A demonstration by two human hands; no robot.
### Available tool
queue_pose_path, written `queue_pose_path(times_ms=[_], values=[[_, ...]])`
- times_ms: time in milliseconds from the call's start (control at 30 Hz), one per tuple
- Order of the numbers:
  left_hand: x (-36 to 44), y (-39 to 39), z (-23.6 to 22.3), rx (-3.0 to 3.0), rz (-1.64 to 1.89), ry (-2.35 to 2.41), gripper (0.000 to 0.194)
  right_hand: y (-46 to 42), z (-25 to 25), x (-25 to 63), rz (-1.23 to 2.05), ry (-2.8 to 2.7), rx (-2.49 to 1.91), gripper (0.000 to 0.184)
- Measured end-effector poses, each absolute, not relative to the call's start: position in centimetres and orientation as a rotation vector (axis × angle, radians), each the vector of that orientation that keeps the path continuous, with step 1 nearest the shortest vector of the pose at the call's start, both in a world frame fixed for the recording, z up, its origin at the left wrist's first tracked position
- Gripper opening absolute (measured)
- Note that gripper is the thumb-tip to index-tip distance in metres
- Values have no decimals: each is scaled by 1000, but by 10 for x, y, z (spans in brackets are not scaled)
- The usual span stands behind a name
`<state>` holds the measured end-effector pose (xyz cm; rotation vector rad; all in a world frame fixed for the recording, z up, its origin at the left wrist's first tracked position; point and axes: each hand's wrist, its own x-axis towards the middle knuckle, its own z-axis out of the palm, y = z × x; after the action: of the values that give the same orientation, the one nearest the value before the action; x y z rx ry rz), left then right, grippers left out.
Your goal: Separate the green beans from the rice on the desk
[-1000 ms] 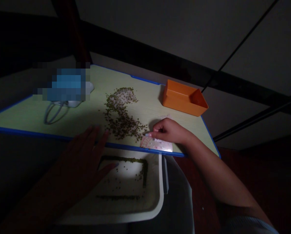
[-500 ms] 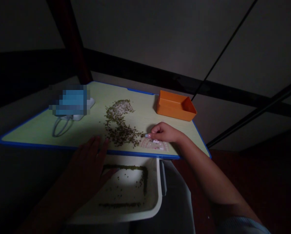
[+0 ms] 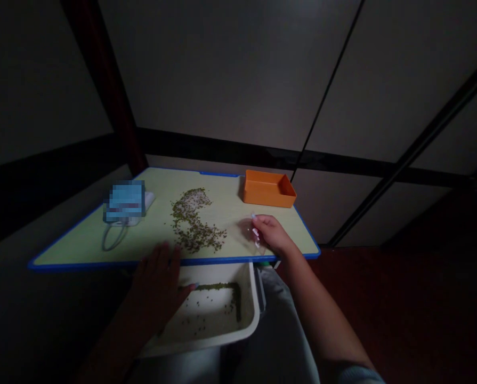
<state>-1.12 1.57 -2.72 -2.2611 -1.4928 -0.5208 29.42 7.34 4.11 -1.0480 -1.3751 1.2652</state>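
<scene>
My right hand [image 3: 271, 230] pinches a clear plastic protractor [image 3: 256, 239] between thumb and fingers, tilted up off the table near its front edge. Left of it, small greenish-brown beans [image 3: 196, 237] lie scattered over the pale table [image 3: 228, 200], with white grains [image 3: 196, 198] mixed in at the far end. My left hand [image 3: 154, 285] rests on the blue front edge with its fingers stretched out and the thumb over a white tub [image 3: 256, 304]. Beans line the inner edge of that tub and dot its floor.
An orange open box [image 3: 264, 196] stands at the table's back right. A blurred-out blue device [image 3: 125, 200] with a grey cable loop [image 3: 109, 239] is at the left. Dark panels rise behind the table. My legs [image 3: 280, 325] are beside the tub.
My right hand has moved right, away from the beans, and lifted the protractor, which lay flatter before. My left hand stays at the edge. The whole view has shifted.
</scene>
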Motion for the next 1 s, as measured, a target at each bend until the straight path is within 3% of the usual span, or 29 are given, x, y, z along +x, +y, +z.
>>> queue_pose_path(times_ms=[233,1000], values=[[-9,16,-31,-2224,-529,-1446,75,56,32,291,1192,-937,-963,53],[7,10,-2,-2243,-205,-1648,79,57,36,288,1096,-885,-950,49]])
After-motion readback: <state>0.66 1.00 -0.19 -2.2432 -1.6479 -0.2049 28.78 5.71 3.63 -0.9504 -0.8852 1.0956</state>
